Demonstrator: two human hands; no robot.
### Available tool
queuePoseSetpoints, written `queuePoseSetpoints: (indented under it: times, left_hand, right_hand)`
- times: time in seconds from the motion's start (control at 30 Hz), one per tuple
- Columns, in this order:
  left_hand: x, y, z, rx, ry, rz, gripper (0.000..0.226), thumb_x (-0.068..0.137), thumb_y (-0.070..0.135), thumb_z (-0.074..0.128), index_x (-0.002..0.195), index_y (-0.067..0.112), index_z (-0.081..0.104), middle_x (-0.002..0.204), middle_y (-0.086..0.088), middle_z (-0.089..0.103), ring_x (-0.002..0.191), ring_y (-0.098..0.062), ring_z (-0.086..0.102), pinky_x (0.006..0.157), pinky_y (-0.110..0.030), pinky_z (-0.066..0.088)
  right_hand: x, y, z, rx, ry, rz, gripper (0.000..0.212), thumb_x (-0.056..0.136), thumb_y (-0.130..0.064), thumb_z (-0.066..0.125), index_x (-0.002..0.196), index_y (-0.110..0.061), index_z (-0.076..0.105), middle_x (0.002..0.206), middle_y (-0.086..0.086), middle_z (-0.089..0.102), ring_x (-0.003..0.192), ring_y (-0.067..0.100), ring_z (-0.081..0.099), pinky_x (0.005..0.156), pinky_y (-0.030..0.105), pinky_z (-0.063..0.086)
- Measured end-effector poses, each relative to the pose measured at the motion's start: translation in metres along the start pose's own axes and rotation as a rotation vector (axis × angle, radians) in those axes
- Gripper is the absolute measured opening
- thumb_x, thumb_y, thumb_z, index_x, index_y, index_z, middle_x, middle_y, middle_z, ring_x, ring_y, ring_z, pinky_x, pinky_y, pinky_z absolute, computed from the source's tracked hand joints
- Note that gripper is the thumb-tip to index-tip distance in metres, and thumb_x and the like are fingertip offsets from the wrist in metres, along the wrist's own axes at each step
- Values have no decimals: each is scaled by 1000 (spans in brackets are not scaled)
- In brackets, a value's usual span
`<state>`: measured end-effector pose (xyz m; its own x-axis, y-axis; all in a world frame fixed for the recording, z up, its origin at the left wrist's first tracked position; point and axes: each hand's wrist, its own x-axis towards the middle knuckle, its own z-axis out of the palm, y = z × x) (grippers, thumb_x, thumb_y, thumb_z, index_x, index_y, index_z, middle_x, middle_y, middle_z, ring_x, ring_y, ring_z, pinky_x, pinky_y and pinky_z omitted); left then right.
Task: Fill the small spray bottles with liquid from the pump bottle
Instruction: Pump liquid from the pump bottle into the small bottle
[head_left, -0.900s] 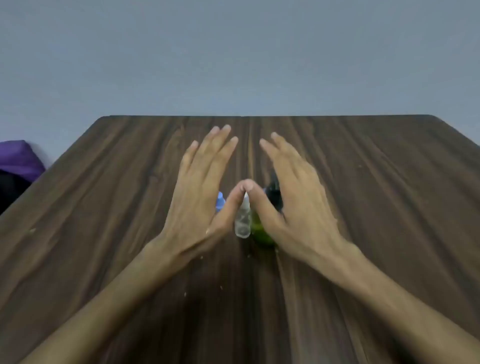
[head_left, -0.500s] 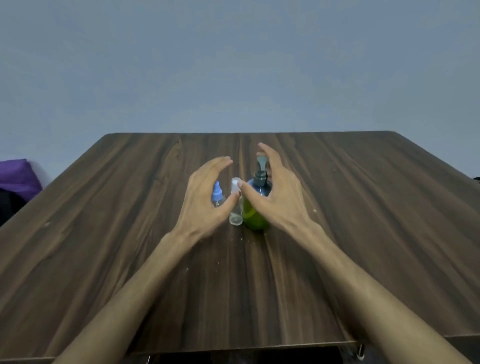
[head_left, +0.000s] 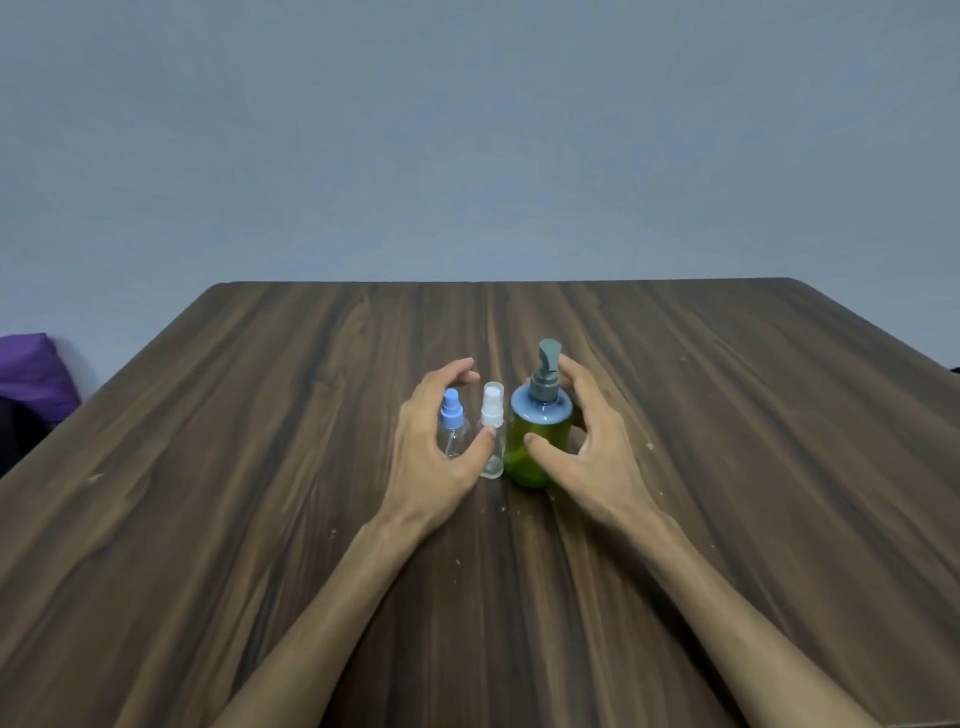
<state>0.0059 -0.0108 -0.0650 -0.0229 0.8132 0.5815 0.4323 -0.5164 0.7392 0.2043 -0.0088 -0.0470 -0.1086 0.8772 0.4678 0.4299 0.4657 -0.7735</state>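
Three bottles stand in a row mid-table. The small clear spray bottle with a blue cap (head_left: 453, 427) is leftmost, and beside it is a clear spray bottle with a white cap (head_left: 492, 441). On the right is the green pump bottle (head_left: 537, 452) with a grey-blue pump head. My left hand (head_left: 428, 462) curls round the blue-capped bottle, its thumb tip in front of the white-capped one. My right hand (head_left: 597, 452) curls round the pump bottle, with its thumb on the front and its fingers behind the pump neck. Both spray caps are on.
The dark wooden table (head_left: 260, 519) reaches to a plain grey wall. Small crumbs dot the wood near the bottles. A purple bundle (head_left: 31, 374) lies off the table's left edge.
Both hands dropped from a flat, fingers-up pose above the bottles and curled in around them. The view pulled back and tilted up, showing more of the wall.
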Motion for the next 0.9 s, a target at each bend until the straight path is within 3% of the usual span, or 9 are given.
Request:
queuePoseSetpoints:
  times: [0.07,0.13,0.3,0.43,0.57,0.67,0.77,0.83,0.9]
  left_hand:
    - [2,-1,2,37,4,14,65,83,42,68,142,18,59,126,14,68,122,-7,63,110,-32,46]
    - [3,-4,3,92,14,42,58,83,45,70,136,23,63,122,21,66,117,-1,62,107,-29,44]
    - [10,-11,2,266,73,161,44,84,51,74,117,23,73,128,8,66,127,-9,57,110,-33,36]
    - [15,-10,1,317,68,186,35,86,52,71,105,24,77,140,5,62,143,-8,42,118,-29,20]
    - [16,-5,-2,264,93,209,29,85,49,75,98,22,79,139,4,63,146,-12,43,120,-42,25]
    - [12,17,-9,203,137,250,30,85,46,77,95,17,80,135,2,65,144,-15,47,119,-41,27]
    - [5,47,-18,160,187,308,28,86,41,77,95,15,79,127,-1,68,137,-16,53,114,-39,32]
    - [1,64,-22,156,209,334,26,86,38,78,94,13,78,116,0,70,123,-16,59,104,-39,39]
    - [-5,75,-22,116,196,341,26,88,36,79,93,10,77,104,2,72,107,-20,62,92,-41,45]
  right_hand:
    - [0,1,-1,9,5,-9,78,79,-21,79,144,-44,42,124,-40,57,120,-6,58,96,22,53]
    - [0,1,1,7,27,-21,76,75,-31,79,142,-44,43,125,-38,58,120,-6,59,94,16,52]
    - [1,3,1,-19,41,-5,78,75,-39,87,142,-34,48,126,-28,59,116,-9,58,90,7,48]
    - [2,4,0,-15,-22,63,87,73,-49,86,147,-39,41,129,-34,51,116,-11,55,97,15,47]
    - [0,0,-9,35,46,-6,87,75,-49,83,151,-33,43,140,-18,58,127,2,57,103,27,53]
    - [-6,-9,-17,37,195,-142,74,79,-37,82,144,-20,54,135,-7,63,124,16,61,99,31,54]
    - [-20,-19,-28,7,411,-334,37,81,-9,78,116,-3,69,108,4,68,97,22,67,78,42,56]
    - [-32,-25,-31,8,407,-412,15,81,0,73,96,-1,72,92,5,68,82,24,66,66,43,53]
    - [-42,-33,-30,73,244,-388,18,82,-1,74,100,-3,73,95,4,70,82,23,67,66,43,54]
